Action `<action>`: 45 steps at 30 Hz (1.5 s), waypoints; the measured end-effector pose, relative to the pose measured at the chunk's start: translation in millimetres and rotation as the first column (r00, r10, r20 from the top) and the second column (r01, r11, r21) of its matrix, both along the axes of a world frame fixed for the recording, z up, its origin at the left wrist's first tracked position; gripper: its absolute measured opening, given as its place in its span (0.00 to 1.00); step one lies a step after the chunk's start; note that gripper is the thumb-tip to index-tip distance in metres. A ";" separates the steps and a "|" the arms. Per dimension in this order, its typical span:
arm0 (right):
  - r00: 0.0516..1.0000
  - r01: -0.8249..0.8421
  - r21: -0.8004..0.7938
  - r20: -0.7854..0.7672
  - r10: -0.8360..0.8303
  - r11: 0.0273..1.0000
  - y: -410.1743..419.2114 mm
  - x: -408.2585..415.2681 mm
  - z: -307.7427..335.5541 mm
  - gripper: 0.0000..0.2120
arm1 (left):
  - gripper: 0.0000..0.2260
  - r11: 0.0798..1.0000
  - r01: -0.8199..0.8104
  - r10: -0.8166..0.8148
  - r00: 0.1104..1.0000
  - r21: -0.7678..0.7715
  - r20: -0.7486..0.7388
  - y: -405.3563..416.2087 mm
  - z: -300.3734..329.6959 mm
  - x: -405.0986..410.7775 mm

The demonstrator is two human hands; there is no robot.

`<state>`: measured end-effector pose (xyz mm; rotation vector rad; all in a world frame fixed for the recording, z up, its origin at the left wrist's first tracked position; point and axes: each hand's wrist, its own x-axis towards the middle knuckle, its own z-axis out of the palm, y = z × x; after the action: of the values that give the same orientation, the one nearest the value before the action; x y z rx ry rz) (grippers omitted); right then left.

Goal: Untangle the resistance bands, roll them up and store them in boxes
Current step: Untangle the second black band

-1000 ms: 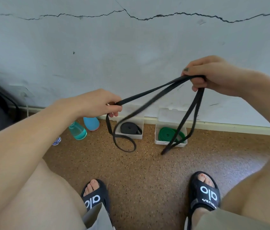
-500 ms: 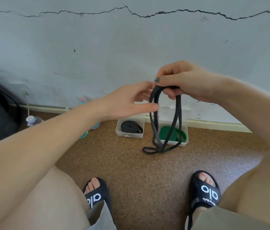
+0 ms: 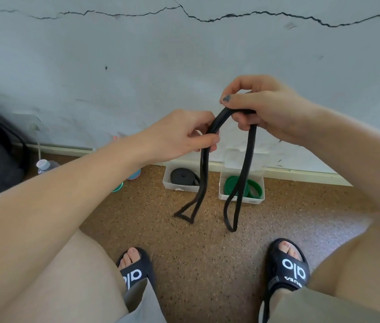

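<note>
Hands are close together up near the wall: your left hand [image 3: 184, 134] pinches the black resistance band [image 3: 227, 164] on one side, your right hand [image 3: 263, 113] grips its top bend, and two loops dangle above the floor in front of the two white boxes, one [image 3: 179, 186] holding a rolled black band [image 3: 183, 176], the other [image 3: 242, 198] a green one [image 3: 242, 185]. I'd line both loops up flat, same length, before rolling, or it'll twist. Versus half a second ago, your left hand has closed onto the band, and the single bunch has split into two separate hanging loops.
</note>
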<state>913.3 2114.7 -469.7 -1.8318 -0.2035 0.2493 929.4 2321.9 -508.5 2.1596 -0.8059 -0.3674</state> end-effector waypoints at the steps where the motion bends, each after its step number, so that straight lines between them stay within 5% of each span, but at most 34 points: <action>1: 1.000 0.014 0.010 0.003 -0.014 1.000 -0.4 0.2 -0.5 0.02 | 0.06 0.999 -0.005 0.004 1.000 0.032 0.027 0.4 -1.0 1.4; 9: 0.995 0.100 0.083 0.018 -0.102 0.991 -1.7 1.6 2.6 0.04 | 0.06 0.895 -0.012 -0.102 0.968 0.446 0.231 14.8 -14.8 18.0; 24: 0.908 0.404 0.223 0.018 -0.418 0.887 -51.4 21.7 8.5 0.04 | 0.05 0.847 -0.039 -0.038 0.990 0.531 0.134 56.3 -36.7 39.7; 28: 0.858 0.514 0.027 0.005 -0.514 0.858 -81.8 38.4 -9.7 0.07 | 0.06 0.826 -0.043 -0.029 0.992 0.562 0.119 63.4 -37.5 38.8; 30: 0.897 0.426 -0.276 0.003 -0.442 0.862 -91.8 40.3 -26.1 0.05 | 0.07 0.816 -0.011 -0.067 0.991 0.578 0.114 61.2 -35.3 37.2; 33: 0.962 0.098 -0.659 -0.128 -0.240 0.745 -99.7 35.4 -48.2 0.08 | 0.10 0.793 0.040 -0.159 0.977 0.608 0.143 52.1 -32.2 31.4; 36: 0.910 -0.337 -0.803 -0.413 -0.050 0.491 -85.1 21.0 -57.5 0.10 | 0.10 0.825 0.055 -0.178 0.970 0.563 0.167 44.6 -25.6 26.4; 38: 0.898 -0.421 -0.830 -0.439 0.038 0.366 -66.1 14.2 -59.4 0.18 | 0.09 0.847 0.074 -0.195 0.964 0.527 0.178 38.4 -19.6 23.0; 39: 0.920 -0.387 -0.832 -0.378 0.104 0.398 -52.0 11.4 -57.4 0.20 | 0.09 0.861 0.085 -0.204 0.961 0.502 0.188 33.9 -17.1 20.6; 42: 0.947 -0.285 -0.476 -0.274 0.168 0.832 -4.3 -0.2 -48.3 0.21 | 0.08 0.875 0.136 -0.255 0.945 0.465 0.204 18.5 -12.7 10.1; 45: 0.929 -0.270 -0.112 -0.292 0.228 0.956 26.3 -11.3 -48.8 0.20 | 0.06 0.866 0.167 -0.288 0.937 0.471 0.197 11.3 -12.9 5.7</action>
<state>902.0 2141.0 -518.4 -1.8952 -0.2269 0.7119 935.2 2333.2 -521.4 2.5862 -1.2363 -0.4278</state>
